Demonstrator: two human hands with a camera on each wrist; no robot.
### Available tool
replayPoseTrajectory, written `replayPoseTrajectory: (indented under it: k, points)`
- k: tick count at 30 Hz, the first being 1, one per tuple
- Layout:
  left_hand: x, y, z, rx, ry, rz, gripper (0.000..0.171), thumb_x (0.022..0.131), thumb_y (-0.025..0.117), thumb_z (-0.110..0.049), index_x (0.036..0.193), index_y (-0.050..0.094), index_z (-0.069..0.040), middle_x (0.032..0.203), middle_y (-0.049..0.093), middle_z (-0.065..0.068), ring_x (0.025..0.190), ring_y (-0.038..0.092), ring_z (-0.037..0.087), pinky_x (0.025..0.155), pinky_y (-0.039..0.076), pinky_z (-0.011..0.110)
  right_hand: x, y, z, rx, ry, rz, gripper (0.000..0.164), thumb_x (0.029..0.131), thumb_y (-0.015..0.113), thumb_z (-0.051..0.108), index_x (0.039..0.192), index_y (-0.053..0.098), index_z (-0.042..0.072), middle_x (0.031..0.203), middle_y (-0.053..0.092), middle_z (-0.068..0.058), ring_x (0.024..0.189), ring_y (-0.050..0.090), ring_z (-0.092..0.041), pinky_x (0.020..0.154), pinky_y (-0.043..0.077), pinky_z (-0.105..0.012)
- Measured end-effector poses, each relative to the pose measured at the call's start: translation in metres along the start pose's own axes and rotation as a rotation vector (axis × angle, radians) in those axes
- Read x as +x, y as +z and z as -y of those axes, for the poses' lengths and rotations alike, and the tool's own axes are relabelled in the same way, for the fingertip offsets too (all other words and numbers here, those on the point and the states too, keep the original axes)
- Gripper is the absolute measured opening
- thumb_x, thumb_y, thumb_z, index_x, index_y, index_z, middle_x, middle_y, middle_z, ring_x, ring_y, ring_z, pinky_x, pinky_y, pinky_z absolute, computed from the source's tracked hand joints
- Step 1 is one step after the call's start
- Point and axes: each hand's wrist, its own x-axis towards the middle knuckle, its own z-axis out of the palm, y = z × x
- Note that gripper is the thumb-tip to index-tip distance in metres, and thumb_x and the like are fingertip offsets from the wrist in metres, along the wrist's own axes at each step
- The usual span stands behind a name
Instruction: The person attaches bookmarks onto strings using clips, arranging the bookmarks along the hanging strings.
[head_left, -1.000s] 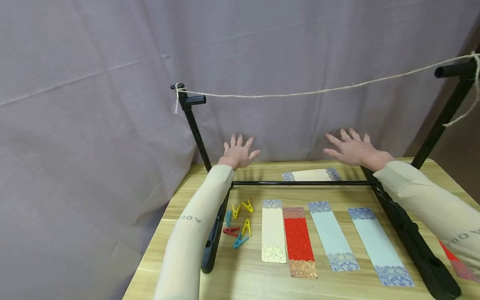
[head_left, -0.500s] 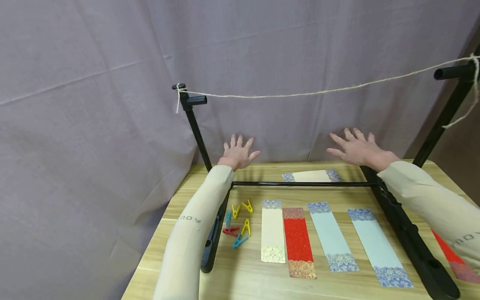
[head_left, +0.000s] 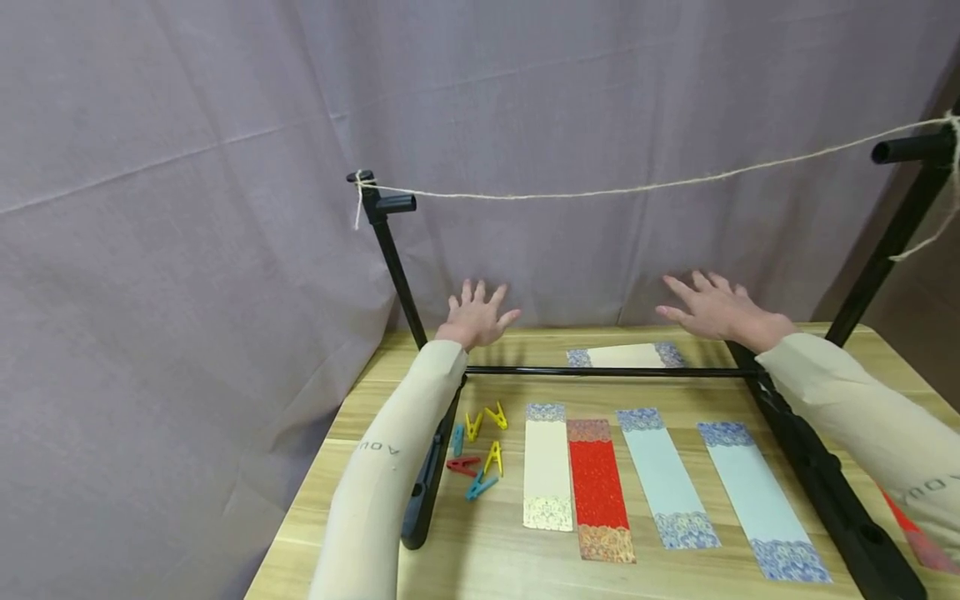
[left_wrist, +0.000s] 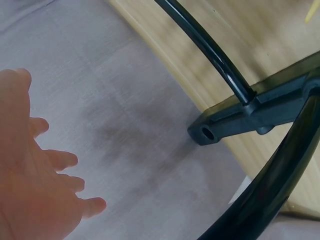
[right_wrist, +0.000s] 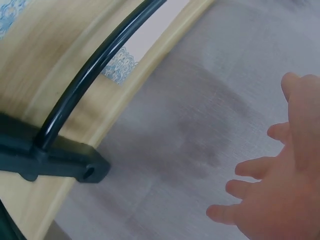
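My left hand [head_left: 477, 318] is stretched out past the table's back edge with its fingers spread, holding nothing. To the right, my right hand [head_left: 718, 312] reaches out the same way, its fingers extended. Each wrist view shows the spread fingers apart from the black rack. On the table between the rack's feet lie a cream paper strip [head_left: 547, 471], a red paper strip [head_left: 597, 483] and two pale blue strips, a nearer-centre one [head_left: 662, 475] and a right one [head_left: 761, 496]. Another cream strip [head_left: 626, 357] lies behind the crossbar [head_left: 600, 372].
Several yellow, blue and red clothespins [head_left: 493, 457] lie left of the strips. A string [head_left: 555, 196] is tied between the rack's two uprights. Another red strip [head_left: 918, 533] lies at the right, partly behind the sleeve. A grey cloth [head_left: 225, 250] hangs behind the wooden table [head_left: 330, 500].
The right hand has shifted slightly to the right, with its fingers still extended. The left hand stays about where it was. The whole view has dropped slightly in the frame.
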Motion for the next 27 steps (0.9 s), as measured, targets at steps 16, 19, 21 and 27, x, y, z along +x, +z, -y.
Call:
replayPoseTrajectory:
  k: [16, 19, 21, 27]
  points:
    - [-0.014, 0.015, 0.005, -0.089, 0.032, -0.001, 0.070, 0.099, 0.021, -0.066, 0.158, 0.005, -0.032, 0.166, 0.008, 0.013, 0.153, 0.002, 0.038, 0.122, 0.012, 0.057, 0.012, 0.018, -0.003, 0.209, -0.029, -0.003, 0.083, 0.101, 0.037, 0.057, 0.154, 0.014, -0.003, 0.149, 0.016, -0.044, 0.132, 0.015, -0.067, 0.101, 0.021, -0.078]
    - [-0.016, 0.018, 0.006, -0.113, 0.041, -0.027, 0.070, 0.100, 0.023, -0.065, 0.159, 0.008, -0.030, 0.165, 0.012, 0.014, 0.153, 0.007, 0.038, 0.121, 0.016, 0.057, 0.015, 0.020, -0.003, 0.241, -0.045, -0.015, 0.082, 0.102, 0.035, 0.055, 0.153, 0.015, -0.006, 0.150, 0.018, -0.043, 0.133, 0.015, -0.065, 0.104, 0.019, -0.076]
    - [-0.018, 0.023, 0.007, -0.129, 0.044, -0.030, 0.072, 0.099, 0.025, -0.066, 0.159, 0.009, -0.029, 0.165, 0.015, 0.013, 0.152, 0.010, 0.037, 0.121, 0.018, 0.057, 0.017, 0.023, -0.003, 0.256, -0.057, -0.014, 0.080, 0.103, 0.035, 0.054, 0.152, 0.018, -0.007, 0.150, 0.021, -0.042, 0.134, 0.018, -0.063, 0.105, 0.020, -0.075]
    - [-0.025, 0.038, 0.011, -0.172, 0.064, -0.030, 0.073, 0.099, 0.027, -0.067, 0.158, 0.015, -0.026, 0.163, 0.021, 0.012, 0.150, 0.018, 0.036, 0.119, 0.022, 0.057, 0.021, 0.038, -0.006, 0.258, -0.079, -0.005, 0.076, 0.103, 0.039, 0.049, 0.147, 0.027, -0.012, 0.144, 0.033, -0.040, 0.128, 0.036, -0.058, 0.102, 0.033, -0.070]
